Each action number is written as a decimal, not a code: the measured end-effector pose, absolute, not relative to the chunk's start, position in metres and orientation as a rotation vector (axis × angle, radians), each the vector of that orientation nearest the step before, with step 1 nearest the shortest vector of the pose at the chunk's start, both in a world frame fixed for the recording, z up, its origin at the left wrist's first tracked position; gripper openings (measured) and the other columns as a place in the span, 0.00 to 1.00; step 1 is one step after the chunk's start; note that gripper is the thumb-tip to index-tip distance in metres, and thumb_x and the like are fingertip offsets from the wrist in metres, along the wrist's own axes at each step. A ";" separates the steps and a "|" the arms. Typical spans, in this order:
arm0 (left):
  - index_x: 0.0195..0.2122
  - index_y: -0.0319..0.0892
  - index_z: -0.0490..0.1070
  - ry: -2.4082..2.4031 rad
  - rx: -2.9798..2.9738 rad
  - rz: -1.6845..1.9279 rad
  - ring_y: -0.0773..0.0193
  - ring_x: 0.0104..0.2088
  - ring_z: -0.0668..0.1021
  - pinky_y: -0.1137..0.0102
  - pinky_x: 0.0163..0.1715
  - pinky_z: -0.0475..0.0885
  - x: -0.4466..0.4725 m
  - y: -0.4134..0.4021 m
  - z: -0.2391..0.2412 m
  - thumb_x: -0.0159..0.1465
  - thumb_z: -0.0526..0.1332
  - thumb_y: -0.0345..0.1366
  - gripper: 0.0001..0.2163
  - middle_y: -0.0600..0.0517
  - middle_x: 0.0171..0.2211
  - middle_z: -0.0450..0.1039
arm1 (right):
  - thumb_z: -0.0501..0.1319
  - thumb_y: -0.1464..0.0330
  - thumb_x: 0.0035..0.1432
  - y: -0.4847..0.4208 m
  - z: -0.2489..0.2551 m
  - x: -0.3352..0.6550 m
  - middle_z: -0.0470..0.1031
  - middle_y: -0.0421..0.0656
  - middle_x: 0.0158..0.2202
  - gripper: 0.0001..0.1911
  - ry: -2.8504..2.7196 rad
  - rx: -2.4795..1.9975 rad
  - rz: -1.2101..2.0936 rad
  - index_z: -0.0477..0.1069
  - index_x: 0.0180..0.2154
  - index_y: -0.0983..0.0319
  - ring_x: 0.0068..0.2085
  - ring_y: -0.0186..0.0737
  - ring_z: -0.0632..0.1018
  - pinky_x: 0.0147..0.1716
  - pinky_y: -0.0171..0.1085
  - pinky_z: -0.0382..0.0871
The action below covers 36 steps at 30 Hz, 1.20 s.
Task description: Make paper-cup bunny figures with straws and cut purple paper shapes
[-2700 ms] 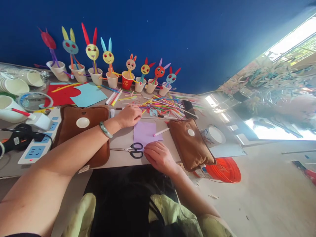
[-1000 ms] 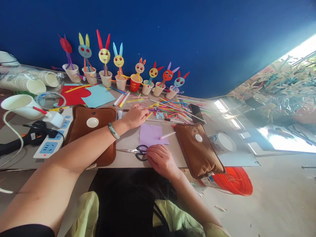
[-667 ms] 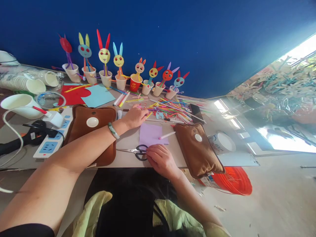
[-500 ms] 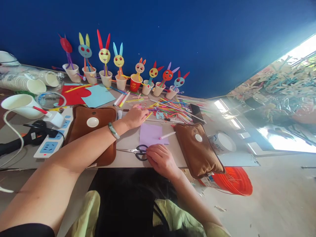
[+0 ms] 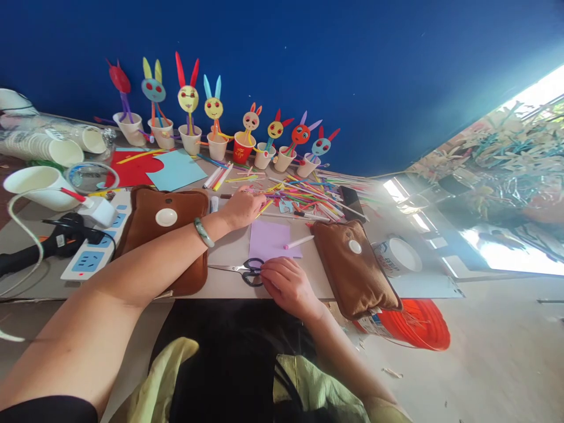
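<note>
My left hand (image 5: 245, 208), with a bangle (image 5: 203, 232) on its wrist, reaches over the left end of a heap of coloured sticks and pens (image 5: 308, 194). Its fingers are bent and drawn together; what they grip is hidden. At the table's front edge my right hand (image 5: 291, 286) is curled, fingertips touching or right beside the black handles of scissors (image 5: 251, 271). Nothing can be made out inside that hand. The scissors lie flat, blades pointing left. Just beyond them is purple paper (image 5: 267, 238), with a pink-tipped white marker (image 5: 299, 241) across its right part.
Brown hot-water bags (image 5: 150, 252) flank the work area, the other bag (image 5: 352, 270) at right. Several rabbit-faced stick figures stand in paper cups (image 5: 217, 145) along the wall. A power strip (image 5: 94, 252) lies left. An orange-red bucket (image 5: 423, 323) stands below the right side.
Both hands stay in almost the same place. The view has shifted very slightly; the scissors, paper and marker lie as before.
</note>
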State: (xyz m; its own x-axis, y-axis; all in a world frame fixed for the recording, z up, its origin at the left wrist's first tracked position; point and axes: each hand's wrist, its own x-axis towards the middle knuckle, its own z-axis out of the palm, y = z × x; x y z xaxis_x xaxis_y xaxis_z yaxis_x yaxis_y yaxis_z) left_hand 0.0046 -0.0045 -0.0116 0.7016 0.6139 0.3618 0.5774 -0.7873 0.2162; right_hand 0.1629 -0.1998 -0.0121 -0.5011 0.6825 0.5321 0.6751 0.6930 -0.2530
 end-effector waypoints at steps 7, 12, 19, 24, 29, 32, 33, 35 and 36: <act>0.44 0.40 0.76 0.987 2.782 0.688 0.57 0.43 0.82 0.57 0.59 0.63 0.005 -0.003 -0.010 0.70 0.50 0.30 0.13 0.46 0.38 0.82 | 0.62 0.75 0.64 -0.200 -0.015 0.162 0.82 0.46 0.38 0.05 -2.290 -1.024 0.021 0.73 0.41 0.61 0.42 0.44 0.81 0.42 0.43 0.76; 0.44 0.41 0.76 1.016 2.772 0.649 0.56 0.45 0.81 0.55 0.60 0.63 0.005 -0.002 -0.009 0.71 0.51 0.32 0.13 0.46 0.40 0.82 | 0.62 0.75 0.64 -0.200 -0.017 0.162 0.82 0.46 0.39 0.05 -2.284 -1.019 0.041 0.73 0.41 0.61 0.43 0.43 0.80 0.43 0.43 0.75; 0.49 0.41 0.75 1.003 2.750 0.756 0.54 0.54 0.77 0.58 0.59 0.64 0.002 -0.004 -0.008 0.64 0.53 0.25 0.16 0.43 0.51 0.76 | 0.62 0.75 0.64 -0.201 -0.018 0.163 0.82 0.47 0.39 0.06 -2.278 -1.024 0.042 0.73 0.42 0.61 0.43 0.43 0.80 0.43 0.42 0.75; 0.50 0.40 0.75 0.987 2.723 0.775 0.51 0.58 0.73 0.56 0.60 0.64 0.002 -0.005 -0.007 0.63 0.53 0.24 0.17 0.41 0.57 0.71 | 0.62 0.75 0.64 -0.202 -0.020 0.163 0.82 0.47 0.40 0.06 -2.278 -1.036 0.057 0.73 0.42 0.60 0.43 0.43 0.80 0.44 0.43 0.75; 0.48 0.41 0.75 0.979 2.721 0.758 0.50 0.58 0.73 0.54 0.60 0.63 0.002 -0.005 -0.008 0.63 0.53 0.24 0.17 0.42 0.57 0.71 | 0.61 0.75 0.64 -0.202 -0.022 0.164 0.82 0.46 0.40 0.06 -2.271 -1.043 0.076 0.74 0.42 0.60 0.44 0.42 0.80 0.44 0.43 0.75; 0.48 0.40 0.75 0.978 2.728 0.752 0.50 0.57 0.74 0.54 0.60 0.63 0.002 -0.005 -0.007 0.63 0.53 0.25 0.16 0.41 0.56 0.71 | 0.62 0.75 0.63 -0.202 -0.023 0.164 0.82 0.46 0.39 0.06 -2.264 -1.028 0.057 0.74 0.41 0.61 0.43 0.43 0.80 0.44 0.42 0.76; 0.48 0.40 0.76 0.977 2.730 0.750 0.50 0.57 0.74 0.55 0.60 0.63 0.002 -0.005 -0.007 0.63 0.53 0.25 0.16 0.41 0.56 0.71 | 0.62 0.75 0.63 -0.202 -0.023 0.165 0.82 0.47 0.39 0.06 -2.264 -1.027 0.053 0.74 0.41 0.61 0.43 0.43 0.80 0.43 0.43 0.76; 0.48 0.41 0.76 0.974 2.735 0.744 0.50 0.57 0.74 0.55 0.59 0.63 0.002 -0.005 -0.007 0.63 0.53 0.25 0.16 0.42 0.56 0.72 | 0.61 0.75 0.64 -0.202 -0.023 0.165 0.82 0.47 0.40 0.06 -2.266 -1.034 0.057 0.74 0.42 0.60 0.43 0.43 0.81 0.44 0.43 0.76; 0.48 0.41 0.76 0.974 2.737 0.742 0.50 0.57 0.74 0.55 0.59 0.63 0.002 -0.005 -0.007 0.63 0.53 0.25 0.16 0.42 0.56 0.72 | 0.61 0.75 0.64 -0.202 -0.023 0.165 0.82 0.47 0.40 0.07 -2.267 -1.039 0.061 0.74 0.42 0.60 0.44 0.43 0.81 0.44 0.43 0.76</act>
State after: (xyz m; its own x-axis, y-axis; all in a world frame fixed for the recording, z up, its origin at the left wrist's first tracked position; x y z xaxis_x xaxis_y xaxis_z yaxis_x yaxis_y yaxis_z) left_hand 0.0017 -0.0045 -0.0072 0.6682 0.6255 0.4028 0.5549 -0.7796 0.2902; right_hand 0.1653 -0.2025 -0.0233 -0.4860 0.6953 0.5295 0.6659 0.6870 -0.2908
